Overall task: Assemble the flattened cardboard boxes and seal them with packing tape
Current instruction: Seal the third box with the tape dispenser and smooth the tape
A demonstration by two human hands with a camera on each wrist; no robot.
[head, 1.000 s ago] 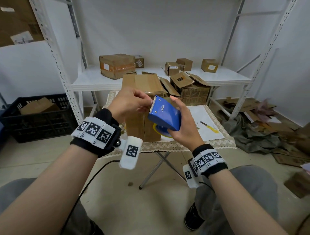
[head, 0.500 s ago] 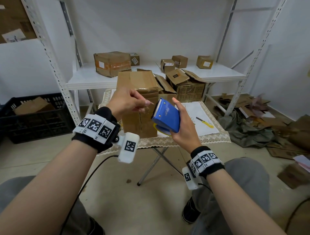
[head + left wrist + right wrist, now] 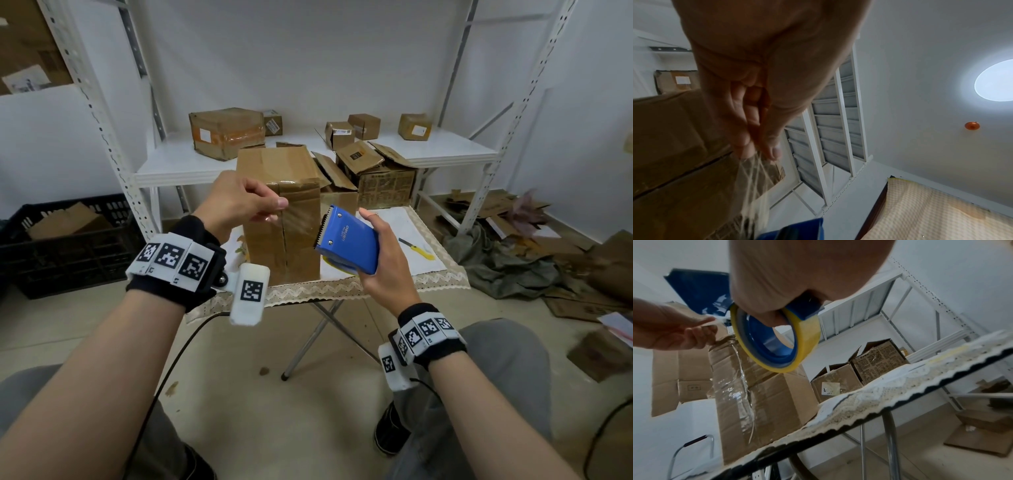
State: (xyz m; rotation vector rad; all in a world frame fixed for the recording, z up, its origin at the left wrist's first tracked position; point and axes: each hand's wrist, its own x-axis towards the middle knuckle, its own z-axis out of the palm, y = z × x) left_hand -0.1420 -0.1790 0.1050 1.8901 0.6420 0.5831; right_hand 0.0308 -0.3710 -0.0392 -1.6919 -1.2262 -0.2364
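A person's right hand [image 3: 383, 260] grips a blue tape dispenser [image 3: 347, 245] while the left hand [image 3: 236, 202] pinches the free end of clear tape [image 3: 301, 219], now drawn out farther than a second ago as the hands have moved apart. Behind them, a tall cardboard box [image 3: 281, 209] stands upright on the folding table [image 3: 394, 281]. Beyond it, smaller boxes sit on a white shelf [image 3: 445, 150].
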